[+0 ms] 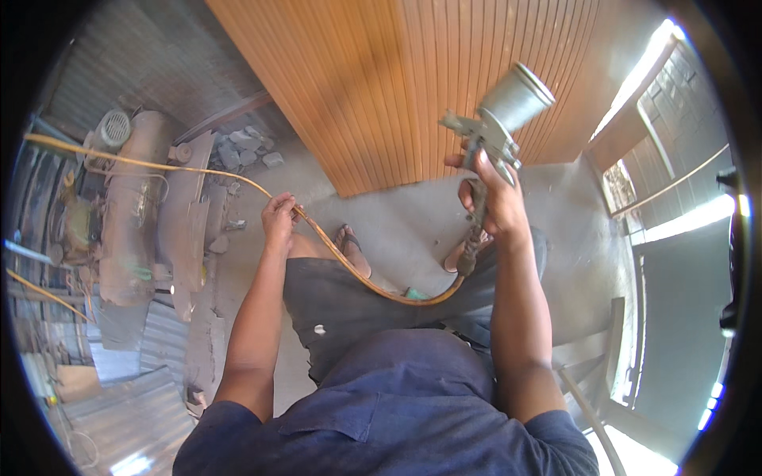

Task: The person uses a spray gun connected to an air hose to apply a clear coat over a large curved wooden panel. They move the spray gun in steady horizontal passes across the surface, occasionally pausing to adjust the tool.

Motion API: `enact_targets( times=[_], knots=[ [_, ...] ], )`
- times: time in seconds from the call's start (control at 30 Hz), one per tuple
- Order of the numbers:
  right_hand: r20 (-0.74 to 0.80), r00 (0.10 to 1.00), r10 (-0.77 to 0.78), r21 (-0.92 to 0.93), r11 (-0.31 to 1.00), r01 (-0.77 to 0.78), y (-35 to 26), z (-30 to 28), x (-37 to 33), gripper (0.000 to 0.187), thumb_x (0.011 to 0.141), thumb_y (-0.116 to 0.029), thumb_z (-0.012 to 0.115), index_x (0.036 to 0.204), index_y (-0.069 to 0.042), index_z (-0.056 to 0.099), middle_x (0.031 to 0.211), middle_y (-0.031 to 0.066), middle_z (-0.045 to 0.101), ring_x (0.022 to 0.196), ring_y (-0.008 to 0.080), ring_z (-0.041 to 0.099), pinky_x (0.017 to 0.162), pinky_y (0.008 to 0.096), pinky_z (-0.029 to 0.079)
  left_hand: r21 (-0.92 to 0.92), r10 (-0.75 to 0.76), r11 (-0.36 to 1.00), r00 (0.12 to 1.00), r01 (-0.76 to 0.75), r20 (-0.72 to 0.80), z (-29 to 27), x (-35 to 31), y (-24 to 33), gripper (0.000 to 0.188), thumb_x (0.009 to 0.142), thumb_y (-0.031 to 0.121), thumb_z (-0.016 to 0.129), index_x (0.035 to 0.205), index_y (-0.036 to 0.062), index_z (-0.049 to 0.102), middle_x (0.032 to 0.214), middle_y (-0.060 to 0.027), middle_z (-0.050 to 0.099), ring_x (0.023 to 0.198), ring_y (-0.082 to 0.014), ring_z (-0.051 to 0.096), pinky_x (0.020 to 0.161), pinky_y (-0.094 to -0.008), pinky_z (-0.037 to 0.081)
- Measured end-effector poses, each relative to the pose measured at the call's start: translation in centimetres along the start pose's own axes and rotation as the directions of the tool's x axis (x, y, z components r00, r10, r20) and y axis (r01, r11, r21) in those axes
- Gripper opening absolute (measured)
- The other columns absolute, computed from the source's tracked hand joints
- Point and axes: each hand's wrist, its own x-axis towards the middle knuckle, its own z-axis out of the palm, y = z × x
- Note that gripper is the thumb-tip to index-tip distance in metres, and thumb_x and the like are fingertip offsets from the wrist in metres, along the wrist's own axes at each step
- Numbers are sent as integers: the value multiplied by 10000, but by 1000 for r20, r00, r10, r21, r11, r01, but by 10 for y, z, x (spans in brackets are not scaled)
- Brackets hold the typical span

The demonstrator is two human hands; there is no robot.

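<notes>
A: What did your remote view give you?

B: From my station I saw the 2 hands well apart. The right hand (498, 198) was clamped around the grip of a spray gun (490, 135), raised in front of the slatted wooden panel (357, 87). Its metal cup (514, 99) sat on top, tilted. I couldn't tell how close the gun was to the slats.

A: And the left hand (279, 218)?

B: I had it pinched on the yellow hose (341, 258). The hose came in from the left, passed through the fingers, then sagged over the lap and rose to the gun's grip.

A: Anything around?

B: I noted a dusty compressor (131, 206) at the left and rubble (246, 149) near the panel's lower edge.
</notes>
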Motion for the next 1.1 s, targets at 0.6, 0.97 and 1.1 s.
enact_targets(
  times=[0.6, 0.97, 1.1],
  knots=[
    [-105, 987, 119, -197, 971, -138, 249, 9, 146, 254, 1015, -218, 813, 1092, -9, 692, 764, -15, 617, 612, 77, 505, 553, 277, 421, 375, -81, 911, 967, 170, -242, 28, 128, -46, 88, 994, 3, 688, 1077, 30, 701, 924, -85, 710, 729, -171, 694, 565, -275, 498],
    [-170, 973, 155, -238, 952, -193, 299, -1, 155, 250, 1013, -228, 818, 1033, -10, 697, 782, -16, 627, 637, 73, 496, 573, 284, 426, 392, -138, 897, 972, 204, -189, 27, 115, -38, 108, 1019, 0, 660, 1108, 47, 697, 949, -44, 711, 803, -121, 701, 616, -256, 499],
    [-176, 973, 149, -283, 939, -195, 308, -7, 154, 248, 1022, -243, 810, 1015, -17, 708, 772, -35, 630, 592, 49, 479, 528, 260, 396, 433, -136, 876, 970, 212, -199, 32, 115, -37, 106, 1023, 14, 658, 1113, 53, 699, 935, -37, 710, 784, -110, 693, 613, -256, 498]
  ],
)
